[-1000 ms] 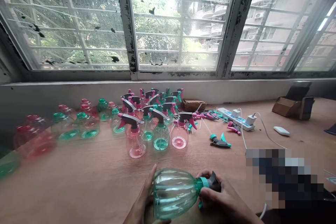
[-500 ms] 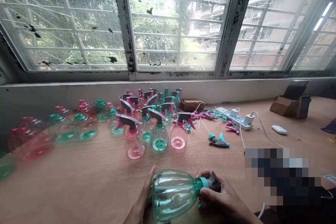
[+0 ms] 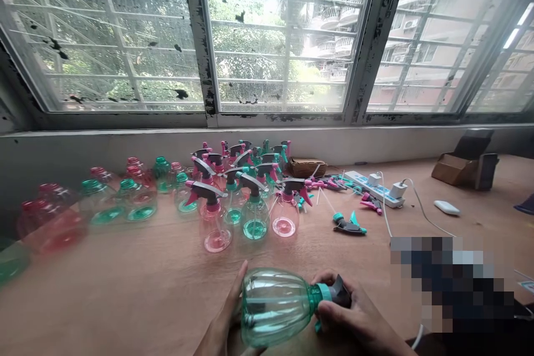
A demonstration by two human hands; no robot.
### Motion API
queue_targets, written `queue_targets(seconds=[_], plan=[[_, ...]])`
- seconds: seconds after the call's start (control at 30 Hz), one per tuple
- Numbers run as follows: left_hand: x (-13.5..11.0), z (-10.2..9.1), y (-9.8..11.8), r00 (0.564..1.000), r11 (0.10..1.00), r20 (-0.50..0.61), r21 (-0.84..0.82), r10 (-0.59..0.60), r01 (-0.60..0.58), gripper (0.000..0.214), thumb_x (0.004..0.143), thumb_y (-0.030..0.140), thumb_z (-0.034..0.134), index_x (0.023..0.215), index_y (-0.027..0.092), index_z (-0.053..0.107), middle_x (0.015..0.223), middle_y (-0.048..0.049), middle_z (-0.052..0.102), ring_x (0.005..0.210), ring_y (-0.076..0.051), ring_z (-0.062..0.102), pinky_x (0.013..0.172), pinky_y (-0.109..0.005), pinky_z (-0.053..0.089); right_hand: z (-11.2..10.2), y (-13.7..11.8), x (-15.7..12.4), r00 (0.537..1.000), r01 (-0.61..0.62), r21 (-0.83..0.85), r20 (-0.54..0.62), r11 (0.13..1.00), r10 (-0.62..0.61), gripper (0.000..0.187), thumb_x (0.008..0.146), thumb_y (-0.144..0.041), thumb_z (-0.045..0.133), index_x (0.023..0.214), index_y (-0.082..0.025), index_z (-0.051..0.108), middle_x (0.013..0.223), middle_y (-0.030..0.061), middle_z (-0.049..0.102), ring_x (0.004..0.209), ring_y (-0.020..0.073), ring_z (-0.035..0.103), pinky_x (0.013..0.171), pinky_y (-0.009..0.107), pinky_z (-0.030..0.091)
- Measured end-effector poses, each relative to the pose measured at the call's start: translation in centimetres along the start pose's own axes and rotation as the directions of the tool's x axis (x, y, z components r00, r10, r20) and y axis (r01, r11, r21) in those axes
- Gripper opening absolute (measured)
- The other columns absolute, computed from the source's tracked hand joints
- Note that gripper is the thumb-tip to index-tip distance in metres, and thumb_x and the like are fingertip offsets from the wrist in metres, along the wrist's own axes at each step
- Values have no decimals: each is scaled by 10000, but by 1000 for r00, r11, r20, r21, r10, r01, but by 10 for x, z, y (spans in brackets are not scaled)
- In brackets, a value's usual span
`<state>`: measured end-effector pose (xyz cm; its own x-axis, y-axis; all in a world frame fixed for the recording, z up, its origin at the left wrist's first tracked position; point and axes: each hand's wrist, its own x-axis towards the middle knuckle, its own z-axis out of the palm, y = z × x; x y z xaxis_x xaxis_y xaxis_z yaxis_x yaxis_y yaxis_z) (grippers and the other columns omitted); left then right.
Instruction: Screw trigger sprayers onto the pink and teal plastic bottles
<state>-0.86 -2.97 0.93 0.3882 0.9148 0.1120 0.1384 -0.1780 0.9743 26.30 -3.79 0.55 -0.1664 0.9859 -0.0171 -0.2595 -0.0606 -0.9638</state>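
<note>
While left hand (image 3: 221, 322) cups sideways green bottle (image 3: 275, 308) | right hand (image 3: 359, 314) angles inward | fingers (image 3: 331, 310) gripping spray head (image 3: 340, 291)

- Daylight enters through the far barred windows (image 3: 252, 67); the middle pane washes out to white near its top.
- The wall (image 3: 354, 142) below is backlit and grey, darkening toward the left.
- Soft light lies over the table (image 3: 146, 289), with a faint sheen near the left and no crisp shadows.
- Pale reflections streak the ribs of the green spray bottle (image 3: 275, 306).
- Wide-angle stretch tilts the window frames (image 3: 199, 39) and smears the red bottles (image 3: 52, 231) at far left.
- A pixelated patch (image 3: 454, 283) hides detail at near right, beside deep darkness.
</note>
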Motion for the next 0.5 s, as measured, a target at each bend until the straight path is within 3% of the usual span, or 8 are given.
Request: queue_targets(seconds=[0.07, 0.2, 0.33, 0.5], plan=[[0, 2, 0, 1000, 999, 9, -52, 17, -16, 1065, 826, 656, 685, 1620, 320, 58, 1440, -109, 624, 1251, -334, 645, 1189, -467, 372, -1, 1, 0, 1000, -2, 2, 6, 1000, 2, 400, 699, -442, 883, 910, -182, 665, 647, -22, 672, 565, 137, 560, 556, 243, 432], [-1, 2, -6, 999, 987, -2, -157, 41, -41, 1169, 758, 665, 754, 1621, 280, 66, 1617, -130, 415, 1473, -387, 399, 1233, -488, 276, -1, 1, 0, 1000, -10, -2, 19, 1000, 10, 402, 695, -440, 889, 914, -181, 673, 644, -33, 645, 572, 136, 562, 568, 246, 444], [-1, -3, -5, 997, 991, 53, -130, 51, -44, 1033, 793, 635, 742, 1600, 301, 190, 1536, -105, 532, 1435, -370, 463, 1238, -466, 275, -1, 2, 0, 1000, -6, 2, 24, 1000, 6, 396, 702, -439, 886, 912, -177, 676, 653, -28, 652, 566, 137, 571, 566, 252, 461], [0, -2, 6, 999, 1000, 29, -16, 18, -18, 1064, 837, 626, 703, 1618, 310, 54, 1575, -99, 490, 1440, -344, 463, 1203, -407, 355, -4, 4, 1, 1000, 4, -19, 9, 1000, -4, 418, 723, -440, 876, 950, -156, 670, 680, -2, 694, 577, 134, 594, 569, 243, 469]])
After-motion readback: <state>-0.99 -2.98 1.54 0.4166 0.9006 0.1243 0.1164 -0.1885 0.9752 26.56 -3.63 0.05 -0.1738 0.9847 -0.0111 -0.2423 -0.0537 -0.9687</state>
